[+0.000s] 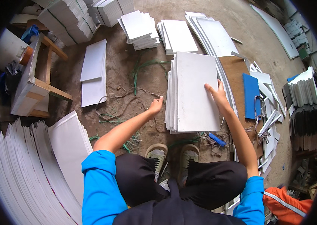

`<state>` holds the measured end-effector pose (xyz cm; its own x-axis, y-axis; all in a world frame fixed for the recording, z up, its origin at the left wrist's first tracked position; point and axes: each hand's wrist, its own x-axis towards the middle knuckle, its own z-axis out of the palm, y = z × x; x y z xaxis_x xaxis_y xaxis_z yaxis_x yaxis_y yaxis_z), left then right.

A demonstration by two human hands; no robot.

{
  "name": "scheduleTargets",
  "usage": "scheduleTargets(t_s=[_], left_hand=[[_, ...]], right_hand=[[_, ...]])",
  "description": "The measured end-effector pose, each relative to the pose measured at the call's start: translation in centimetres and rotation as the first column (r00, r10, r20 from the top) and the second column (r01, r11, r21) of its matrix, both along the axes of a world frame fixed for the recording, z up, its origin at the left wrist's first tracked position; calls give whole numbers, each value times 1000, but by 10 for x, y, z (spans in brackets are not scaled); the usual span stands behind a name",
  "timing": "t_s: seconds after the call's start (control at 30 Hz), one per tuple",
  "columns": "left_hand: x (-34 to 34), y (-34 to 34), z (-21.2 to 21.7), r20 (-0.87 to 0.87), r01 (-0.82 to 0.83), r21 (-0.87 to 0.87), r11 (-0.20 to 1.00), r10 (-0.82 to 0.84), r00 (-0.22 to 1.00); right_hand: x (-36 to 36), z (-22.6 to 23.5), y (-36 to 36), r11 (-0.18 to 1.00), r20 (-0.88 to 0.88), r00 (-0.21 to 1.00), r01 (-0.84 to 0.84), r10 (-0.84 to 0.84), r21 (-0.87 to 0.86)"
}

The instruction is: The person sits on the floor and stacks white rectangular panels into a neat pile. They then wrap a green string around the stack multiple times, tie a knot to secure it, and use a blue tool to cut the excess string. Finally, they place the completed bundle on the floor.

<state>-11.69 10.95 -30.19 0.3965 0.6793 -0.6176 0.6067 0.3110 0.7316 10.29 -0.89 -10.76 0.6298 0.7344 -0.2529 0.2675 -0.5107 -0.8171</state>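
Bare dirt floor point(123, 80) lay open left of the stack of white boards point(194, 92), crossed only by loose green strapping point(143, 69). To the right, a brown board point(235, 75), a blue sheet point(251, 95) and scattered white offcuts point(269, 120) crowded the way. Farther off, more white piles point(139, 26) closed the ground, and a wooden stool point(35, 78) stood far left.

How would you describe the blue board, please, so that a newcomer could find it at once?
Start from the stack of white sheets under the person's right hand. Just right of it lies a brown board, and the blue board rests on that. It is the only flat blue rectangle among white sheets.
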Motion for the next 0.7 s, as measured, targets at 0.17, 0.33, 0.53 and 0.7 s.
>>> scheduleTargets(t_s=[0.17,0.33,0.53,0.7], left_hand=[[18,-30,-15,48,-109,2,994,109,993],[36,-40,-44,-28,-258,-90,962,256,966],[40,-27,-68,-30,-253,-241,937,254,967],[43,-36,-21,32,-122,-267,956,135,990]], right_hand=[[-30,16,-3,986,712,688,-167,138,-30],[-66,16,-5,929,755,564,-329,335,-167],[-52,13,-13,922,710,606,-349,359,-169],[-24,21,-29,928,641,672,-291,371,-232]])
